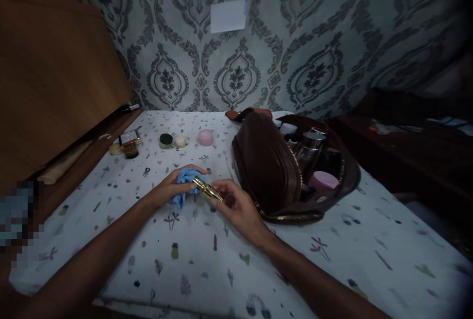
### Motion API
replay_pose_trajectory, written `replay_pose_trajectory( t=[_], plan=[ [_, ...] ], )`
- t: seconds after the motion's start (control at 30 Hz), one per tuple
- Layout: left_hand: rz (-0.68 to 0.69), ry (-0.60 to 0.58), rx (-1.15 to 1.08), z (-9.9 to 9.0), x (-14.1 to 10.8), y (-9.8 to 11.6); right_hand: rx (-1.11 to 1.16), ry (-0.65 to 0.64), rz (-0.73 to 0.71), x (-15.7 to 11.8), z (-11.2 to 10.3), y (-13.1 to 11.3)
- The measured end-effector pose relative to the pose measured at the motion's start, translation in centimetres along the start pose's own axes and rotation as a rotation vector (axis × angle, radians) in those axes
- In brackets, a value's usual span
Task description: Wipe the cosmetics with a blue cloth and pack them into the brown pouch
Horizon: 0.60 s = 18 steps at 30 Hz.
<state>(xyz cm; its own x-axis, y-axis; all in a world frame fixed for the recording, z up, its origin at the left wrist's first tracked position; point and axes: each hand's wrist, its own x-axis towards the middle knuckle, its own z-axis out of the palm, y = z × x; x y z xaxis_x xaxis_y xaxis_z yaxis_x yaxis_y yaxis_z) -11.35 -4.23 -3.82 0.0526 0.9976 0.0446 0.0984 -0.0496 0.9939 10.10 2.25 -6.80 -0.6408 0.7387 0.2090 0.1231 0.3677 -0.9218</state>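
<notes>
My left hand is closed around a crumpled blue cloth, which touches the end of a shiny gold tube. The tube's other end is gripped by the fingers of my right hand. Both hands are above the patterned white cloth that covers the table. Right of my right hand stands an open brown zippered bag. Inside it are a pink-lidded jar, a silver-capped bottle and several other containers.
Behind my hands sit a pink jar, a small cream jar and a dark-lidded jar. Several small cosmetics, among them a compact, lie at the back left by a wooden panel. Patterned wallpaper rises behind.
</notes>
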Motion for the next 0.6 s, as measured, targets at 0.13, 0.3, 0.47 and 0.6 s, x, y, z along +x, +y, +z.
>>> replay_pose_trajectory(
  t=[0.13,0.3,0.47,0.6],
  plan=[
    [-0.012,0.023,0.01,-0.06,0.17,-0.27,0.035,0.02,0.007,0.07,0.03,-0.04],
    [-0.057,0.107,0.054,0.33,0.36,-0.63,-0.037,0.083,-0.05,-0.02,-0.08,-0.01],
    [-0.079,0.142,0.137,0.66,0.45,-0.82,-0.077,0.11,-0.136,-0.21,-0.15,-0.11],
    [-0.079,0.135,0.143,0.58,0.36,-0.72,-0.083,0.103,-0.147,-0.31,-0.17,-0.32]
  ],
)
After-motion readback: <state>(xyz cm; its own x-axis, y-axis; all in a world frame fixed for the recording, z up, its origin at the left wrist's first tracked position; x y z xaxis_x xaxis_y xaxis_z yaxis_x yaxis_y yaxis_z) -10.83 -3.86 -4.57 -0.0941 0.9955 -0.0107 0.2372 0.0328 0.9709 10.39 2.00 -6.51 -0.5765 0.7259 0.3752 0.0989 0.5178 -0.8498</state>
